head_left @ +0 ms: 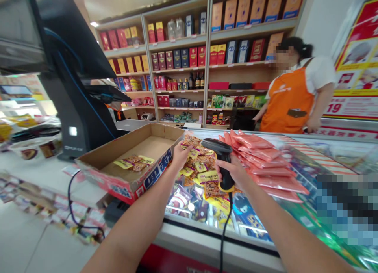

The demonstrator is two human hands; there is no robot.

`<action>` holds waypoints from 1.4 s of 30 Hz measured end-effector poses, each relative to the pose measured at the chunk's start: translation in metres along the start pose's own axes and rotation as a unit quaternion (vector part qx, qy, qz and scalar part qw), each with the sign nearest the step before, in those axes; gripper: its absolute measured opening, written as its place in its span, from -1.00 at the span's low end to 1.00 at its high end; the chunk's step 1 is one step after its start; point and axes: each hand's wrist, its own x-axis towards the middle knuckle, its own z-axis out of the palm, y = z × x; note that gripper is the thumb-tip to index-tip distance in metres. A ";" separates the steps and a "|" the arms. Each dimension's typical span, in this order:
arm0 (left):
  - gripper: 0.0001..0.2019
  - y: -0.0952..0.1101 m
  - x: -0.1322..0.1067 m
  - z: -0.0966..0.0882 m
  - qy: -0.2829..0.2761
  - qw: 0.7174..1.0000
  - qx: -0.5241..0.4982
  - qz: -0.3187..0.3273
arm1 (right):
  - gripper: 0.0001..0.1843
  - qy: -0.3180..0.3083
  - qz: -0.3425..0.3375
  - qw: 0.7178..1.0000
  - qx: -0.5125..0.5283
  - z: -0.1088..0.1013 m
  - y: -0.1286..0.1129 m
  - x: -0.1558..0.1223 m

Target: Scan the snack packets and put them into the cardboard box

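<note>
As the right hand point(238, 173) grips the scanner point(226, 177), its trailing cable point(225, 225) could snag snack packets point(210, 179); the left hand point(180, 156) touches some, hold unclear.

So I've got two hands point(237, 173), one scanner point(226, 176), one cardboard box point(147, 145) and six orange boxes point(243, 11) on the top right shelf point(256, 27). Snack packets point(210, 180) and pink packs point(267, 156)? Can't get a number (way too much overlap, honestly).
</note>
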 end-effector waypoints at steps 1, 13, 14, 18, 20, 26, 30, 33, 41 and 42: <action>-0.58 0.000 -0.001 0.001 -0.006 1.000 0.009 0.005 | -0.70 -0.005 -0.001 1.000 0.001 0.001 0.000 -0.001; -0.84 0.027 -0.016 -0.005 0.028 0.930 0.254 0.263 | -0.70 -0.001 0.008 1.000 0.029 0.004 -0.004 -0.004; -0.85 0.027 -0.015 -0.007 0.035 0.927 0.256 0.272 | -0.71 -0.008 0.016 1.000 0.017 0.002 -0.005 -0.003; -0.87 0.027 -0.010 -0.013 0.074 0.911 0.235 0.331 | -0.68 -0.044 0.027 0.997 -0.065 -0.013 -0.009 -0.001; -0.88 0.028 -0.008 -0.014 0.079 0.898 0.205 0.382 | -0.65 -0.060 0.018 0.995 -0.082 -0.022 -0.013 0.000; -0.86 0.029 -0.009 -0.013 0.033 0.873 0.181 0.451 | -0.67 -0.075 0.017 0.997 -0.029 -0.038 -0.020 0.000; -0.84 0.028 -0.011 -0.012 0.021 0.869 0.179 0.462 | -0.68 -0.081 0.032 0.995 -0.045 -0.040 -0.017 0.000; -0.84 0.028 -0.011 -0.012 0.020 0.869 0.181 0.460 | -0.69 -0.081 0.041 0.995 -0.046 -0.040 -0.016 0.001; -0.86 0.026 -0.012 -0.012 0.017 0.878 0.195 0.437 | -0.68 -0.075 0.039 0.996 -0.021 -0.040 -0.014 0.002; -0.86 0.027 -0.012 -0.011 0.020 0.879 0.203 0.430 | -0.67 -0.075 0.037 0.996 -0.020 -0.039 -0.013 0.002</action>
